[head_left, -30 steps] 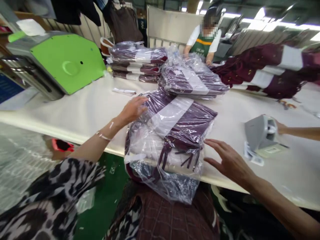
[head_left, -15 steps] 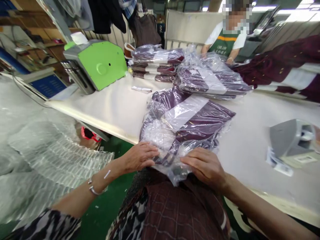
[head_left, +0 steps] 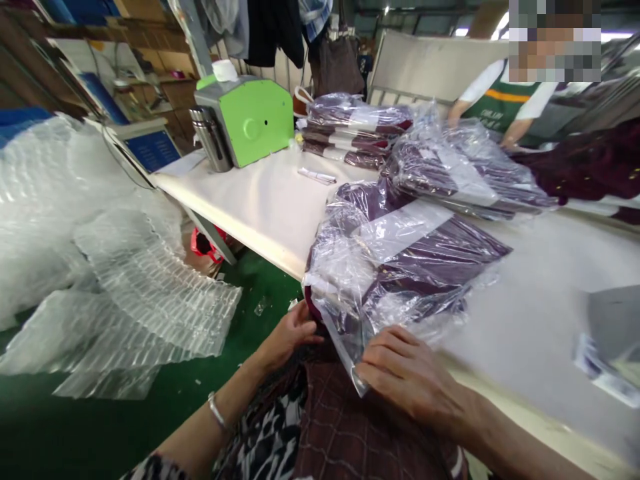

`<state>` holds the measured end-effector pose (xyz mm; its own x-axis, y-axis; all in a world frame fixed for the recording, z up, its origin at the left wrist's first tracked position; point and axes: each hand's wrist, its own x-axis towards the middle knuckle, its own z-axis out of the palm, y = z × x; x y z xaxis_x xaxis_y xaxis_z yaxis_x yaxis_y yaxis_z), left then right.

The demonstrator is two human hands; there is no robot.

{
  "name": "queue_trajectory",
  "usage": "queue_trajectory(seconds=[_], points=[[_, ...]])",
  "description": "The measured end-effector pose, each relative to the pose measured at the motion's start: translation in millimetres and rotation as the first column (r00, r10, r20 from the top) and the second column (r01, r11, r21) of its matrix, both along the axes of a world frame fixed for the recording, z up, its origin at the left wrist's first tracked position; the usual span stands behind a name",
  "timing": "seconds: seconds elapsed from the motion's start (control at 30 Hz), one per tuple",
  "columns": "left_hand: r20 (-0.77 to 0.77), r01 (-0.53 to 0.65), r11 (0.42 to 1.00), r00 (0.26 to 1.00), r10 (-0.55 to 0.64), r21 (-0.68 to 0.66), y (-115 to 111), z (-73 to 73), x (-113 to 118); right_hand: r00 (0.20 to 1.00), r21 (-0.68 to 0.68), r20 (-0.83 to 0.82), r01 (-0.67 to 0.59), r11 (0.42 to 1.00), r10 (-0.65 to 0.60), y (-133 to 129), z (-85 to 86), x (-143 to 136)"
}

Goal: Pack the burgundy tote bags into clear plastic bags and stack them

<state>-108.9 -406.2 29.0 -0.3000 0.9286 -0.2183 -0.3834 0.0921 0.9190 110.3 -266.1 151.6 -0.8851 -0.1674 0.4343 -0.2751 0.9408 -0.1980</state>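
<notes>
A dark purple folded garment (head_left: pixel 425 260) lies inside a clear plastic bag (head_left: pixel 345 257) at the table's near edge, a white paper band across it. The bag's mouth hangs over the edge towards my body. My right hand (head_left: pixel 407 373) is closed on the loose plastic there, fingers curled over it. Beside the bag's left corner is my left hand (head_left: pixel 290 337), its fingers apart, fingertips close to a dark red strip of fabric at the corner. Whether those fingertips touch the fabric I cannot tell.
Bagged garments (head_left: pixel 465 167) and a further stack (head_left: pixel 350 133) lie behind. A green machine (head_left: pixel 257 123) and a steel flask (head_left: pixel 213 143) stand at the left. Air-cushion film (head_left: pixel 165 287) covers the floor side. A grey device (head_left: pixel 613 327) sits right; a co-worker (head_left: pixel 505 107) stands opposite.
My left hand has come off the top of the bag, down and left to its corner. My right hand still grips the plastic, whose mouth edge now hangs slanted. The view has swung left.
</notes>
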Motion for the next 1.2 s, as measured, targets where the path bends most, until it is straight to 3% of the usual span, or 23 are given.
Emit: queue_trajectory(seconds=[0.07, 0.13, 0.23, 0.33, 0.47, 0.6, 0.63, 0.7, 0.77, 0.87, 0.93, 1.0, 1.03, 1.07, 1.1, 1.17, 1.2], points=[[0.157, 0.012, 1.000, 0.987, -0.016, 0.022, 19, 4.4, 9, 1.000, -0.053, -0.005, -0.010, 0.999, 0.009, -8, 1.0, -1], [0.200, -0.003, 1.000, 0.980, 0.000, 0.015, 40, 10.2, 16, 1.000, -0.114, -0.004, -0.010, 0.993, 0.009, -17, 1.7, -2], [0.122, -0.079, 0.996, 0.990, 0.075, 0.033, 68, 14.3, 19, 0.999, -0.170, -0.027, -0.029, 0.985, 0.024, -28, 1.7, -1], [-0.013, -0.175, 0.985, 0.985, 0.175, -0.010, 77, 8.0, 13, 0.995, -0.162, -0.097, 0.020, 0.987, -0.036, -33, 2.8, 1], [-0.036, -0.153, 0.978, 0.988, 0.149, -0.143, 52, -3.0, 0, 0.984, -0.132, -0.121, 0.116, 0.984, -0.132, -33, 4.6, 1], [0.121, -0.094, 0.995, 0.988, 0.096, -0.021, 26, 1.6, -10, 0.994, -0.081, -0.065, 0.077, 0.994, -0.082, -32, 2.1, -1], [0.082, -0.098, 0.995, 0.992, 0.100, -0.032, 24, 3.5, -12, 0.994, -0.076, -0.068, 0.077, 0.994, -0.082, -32, 1.6, -1], [-0.149, -0.158, 0.979, 0.979, 0.138, -0.130, 25, 5.3, -18, 0.993, -0.075, -0.089, 0.067, 0.995, -0.073, -31, 2.8, -2], [-0.378, -0.246, 0.947, 0.913, 0.155, -0.205, 29, 4.8, -26, 0.989, -0.086, -0.135, 0.057, 0.995, -0.069, -30, 7.0, -3], [-0.447, -0.270, 0.933, 0.883, 0.142, -0.238, 25, 7.1, -42, 0.962, -0.138, -0.224, 0.125, 0.982, -0.154, -27, 16.9, -8], [-0.472, -0.331, 0.926, 0.855, 0.214, -0.180, 13, 17.0, -50, 0.935, -0.186, -0.265, 0.191, 0.964, -0.236, -26, 23.4, -11], [-0.568, -0.421, 0.906, 0.738, 0.363, 0.031, -1, 35.4, -52, 0.923, -0.213, -0.280, 0.210, 0.954, -0.265, -25, 28.3, -15], [-0.636, -0.397, 0.900, 0.652, 0.413, 0.178, -7, 46.7, -50, 0.923, -0.215, -0.283, 0.203, 0.955, -0.260, -25, 30.2, -16], [-0.711, -0.291, 0.905, 0.561, 0.423, 0.309, -12, 58.1, -47, 0.927, -0.210, -0.285, 0.187, 0.960, -0.243, -25, 31.7, -18], [-0.792, -0.108, 0.919, 0.475, 0.384, 0.380, -14, 68.3, -43, 0.932, -0.199, -0.289, 0.164, 0.966, -0.218, -26, 33.0, -19], [-0.925, 0.301, 0.895, 0.291, 0.244, 0.331, -12, 81.2, -35, 0.940, -0.174, -0.293, 0.127, 0.976, -0.175, -27, 34.7, -19], [-0.960, 0.434, 0.861, 0.198, 0.198, 0.267, -8, 82.6, -32, 0.941, -0.166, -0.294, 0.122, 0.979, -0.167, -27, 35.2, -18]])
